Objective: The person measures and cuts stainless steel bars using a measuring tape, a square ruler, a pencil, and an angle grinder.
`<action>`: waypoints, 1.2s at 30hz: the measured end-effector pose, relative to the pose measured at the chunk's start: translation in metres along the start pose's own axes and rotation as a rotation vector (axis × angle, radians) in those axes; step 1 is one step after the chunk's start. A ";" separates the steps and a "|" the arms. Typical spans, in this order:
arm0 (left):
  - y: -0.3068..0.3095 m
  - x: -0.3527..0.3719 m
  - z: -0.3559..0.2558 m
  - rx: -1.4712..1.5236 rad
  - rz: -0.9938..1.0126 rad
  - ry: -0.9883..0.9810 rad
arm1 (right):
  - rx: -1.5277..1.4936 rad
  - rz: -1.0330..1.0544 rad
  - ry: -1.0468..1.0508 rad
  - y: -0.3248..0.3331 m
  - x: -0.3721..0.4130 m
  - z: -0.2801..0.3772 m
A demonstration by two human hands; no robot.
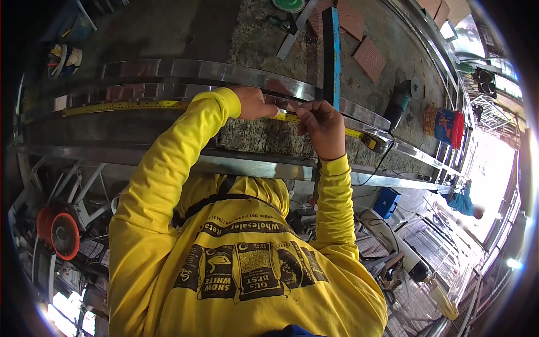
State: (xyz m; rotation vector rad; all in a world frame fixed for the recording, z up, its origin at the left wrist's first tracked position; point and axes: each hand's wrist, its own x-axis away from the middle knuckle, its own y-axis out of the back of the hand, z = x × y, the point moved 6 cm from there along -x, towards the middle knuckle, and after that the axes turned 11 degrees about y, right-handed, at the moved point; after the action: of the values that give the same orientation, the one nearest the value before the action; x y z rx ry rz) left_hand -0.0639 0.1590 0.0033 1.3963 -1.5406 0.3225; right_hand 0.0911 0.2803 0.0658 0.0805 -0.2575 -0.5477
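Observation:
A yellow tape measure blade (135,105) stretches along shiny metal bars (163,90), and its case (371,144) lies to the right. My left hand (251,103) is closed over the blade and the bar beside it, thumb pointing right along the tape; its other fingers are partly hidden. Just to the right, my right hand (323,128) has thumb and fingers pinched together above the blade. Whatever small thing it may hold cannot be made out. A dark straight bar with a blue face (336,56) crosses the metal bars behind my right hand.
An angle grinder (403,104) and a red-lidded bucket (446,124) stand at the right. Reddish tiles (369,58) and a metal square (295,36) lie at the back. A long metal bar (252,165) runs along the near edge. Another person (461,201) is far right.

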 end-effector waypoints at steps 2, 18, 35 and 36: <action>0.000 0.000 -0.001 -0.002 -0.009 -0.021 | 0.035 -0.005 0.087 0.000 -0.002 -0.005; -0.002 -0.004 0.004 0.015 -0.073 -0.003 | 0.528 -0.077 0.195 -0.013 0.003 0.005; -0.001 -0.003 0.001 -0.006 -0.041 0.009 | 0.500 -0.088 0.209 -0.010 0.001 -0.004; 0.000 -0.002 0.000 -0.009 -0.035 0.013 | 0.501 -0.092 0.209 -0.010 0.001 -0.002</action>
State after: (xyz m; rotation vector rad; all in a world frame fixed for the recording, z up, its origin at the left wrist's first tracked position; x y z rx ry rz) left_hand -0.0643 0.1598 0.0016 1.4096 -1.5040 0.3024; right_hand 0.0871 0.2710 0.0623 0.6348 -0.1824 -0.5519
